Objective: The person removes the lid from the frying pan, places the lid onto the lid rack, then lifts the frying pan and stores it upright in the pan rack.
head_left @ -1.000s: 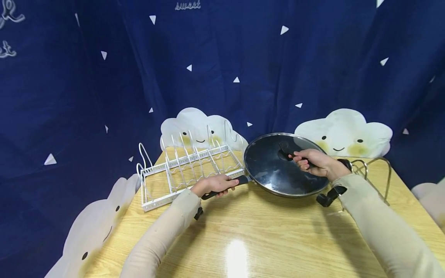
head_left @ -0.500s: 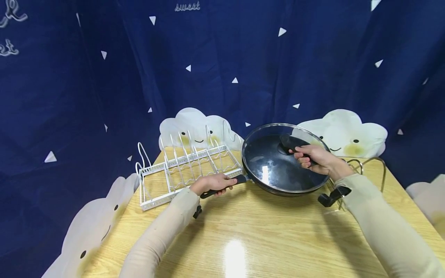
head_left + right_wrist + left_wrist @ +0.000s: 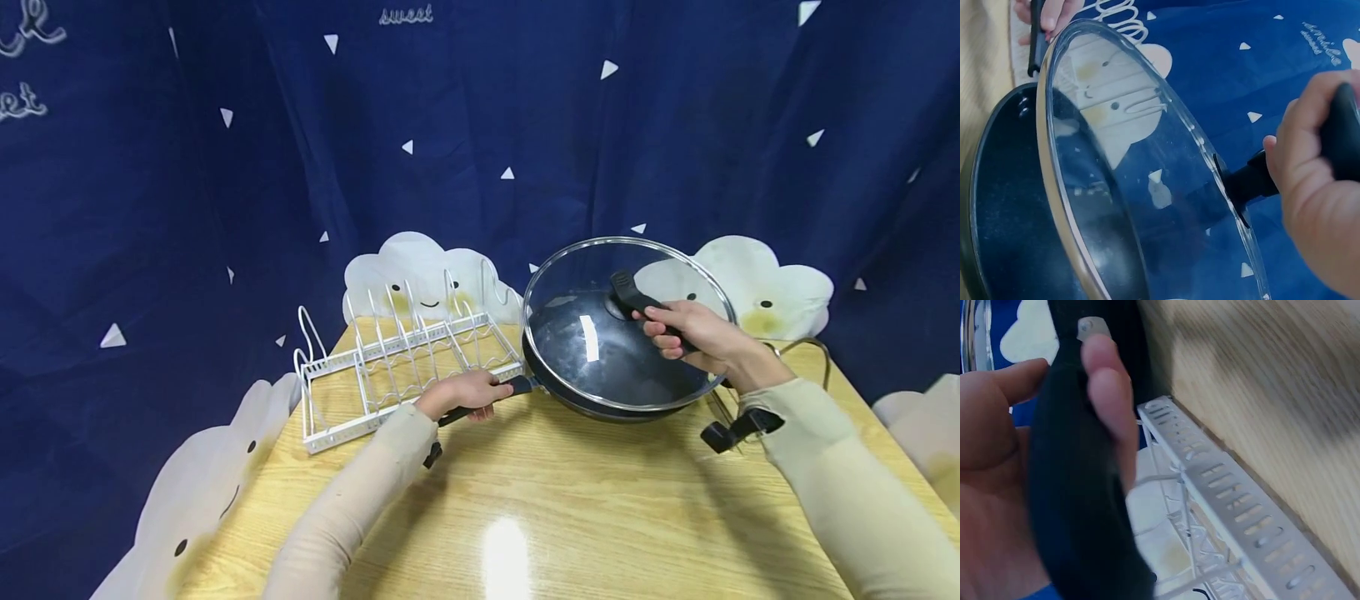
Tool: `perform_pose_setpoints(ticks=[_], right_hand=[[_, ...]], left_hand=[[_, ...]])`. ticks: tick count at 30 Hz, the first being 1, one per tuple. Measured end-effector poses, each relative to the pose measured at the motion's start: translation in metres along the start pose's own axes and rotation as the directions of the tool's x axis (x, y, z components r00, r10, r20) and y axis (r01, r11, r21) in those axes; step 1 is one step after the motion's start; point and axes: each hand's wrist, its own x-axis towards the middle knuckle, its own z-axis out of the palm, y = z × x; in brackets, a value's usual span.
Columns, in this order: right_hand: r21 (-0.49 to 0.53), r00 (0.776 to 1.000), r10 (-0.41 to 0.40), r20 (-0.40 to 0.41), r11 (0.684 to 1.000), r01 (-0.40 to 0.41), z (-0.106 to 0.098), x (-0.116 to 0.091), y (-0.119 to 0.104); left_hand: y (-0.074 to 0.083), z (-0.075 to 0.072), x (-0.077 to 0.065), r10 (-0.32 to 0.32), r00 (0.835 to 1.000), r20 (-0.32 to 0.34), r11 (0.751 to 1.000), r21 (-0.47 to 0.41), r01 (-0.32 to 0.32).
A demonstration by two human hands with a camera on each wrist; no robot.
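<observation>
1. The left grip [image 3: 471, 392], a bare hand, is closed round the black handle [image 3: 1075, 487] of a deep frying pan; in the left wrist view the thumb lies along one side, fingers on the other.
2. The frying pan [image 3: 1022, 206] is towards the table's far edge, between two racks, its dark inside showing in the right wrist view.
3. The right grip [image 3: 693, 333] is wrapped round the lid's black handle [image 3: 628, 293].
4. The glass lid [image 3: 577, 333], edged with a metal rim, is tilted above the pan; a gap shows between the two rims. Whether they touch anywhere cannot be told.
5. A white dish rack [image 3: 345, 433] with upright wire dividers stands at the far left corner of the table [image 3: 600, 517], just beside the pan.
6. A metal wire rack [image 3: 827, 367], partly hidden by the right arm, stands near the table's right edge.
7. Behind hangs a dark blue curtain [image 3: 450, 92] printed with white triangles and smiling clouds.
</observation>
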Motion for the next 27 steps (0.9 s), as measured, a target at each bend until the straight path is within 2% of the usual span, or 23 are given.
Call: perform_pose_setpoints(ticks=[4,6,8,11,20,27], right_hand=[[-0.030,1.000,-0.030,-0.006,0.999,0.030,0.005,-0.007,-0.005],[-0.033,0.999,-0.052,-0.005,0.998,0.051,0.007,-0.010,-0.007],[-0.030,0.997,-0.076,0.006,0.997,0.076,0.008,-0.013,-0.010],[-0.027,0.993,-0.117,0.021,0.993,0.117,0.009,-0.019,-0.014],[-0.094,0.978,-0.207,0.002,0.974,0.206,0.009,-0.044,-0.024],[-0.116,0.959,-0.271,-0.081,0.958,0.261,0.010,-0.060,-0.027]], left_hand=[[0.010,-0.004,-0.002,0.013,0.999,-0.040,0.990,0.141,-0.008],[0.016,-0.005,-0.002,0.038,0.996,-0.087,0.966,0.257,-0.014],[0.022,-0.006,-0.001,0.068,0.987,-0.143,0.930,0.367,-0.011],[0.034,-0.005,0.001,0.108,0.972,-0.211,0.887,0.462,0.002],[0.073,0.017,0.007,0.184,0.946,-0.266,0.869,0.494,-0.030],[0.096,0.037,0.014,0.228,0.941,-0.251,0.866,0.494,-0.078]])
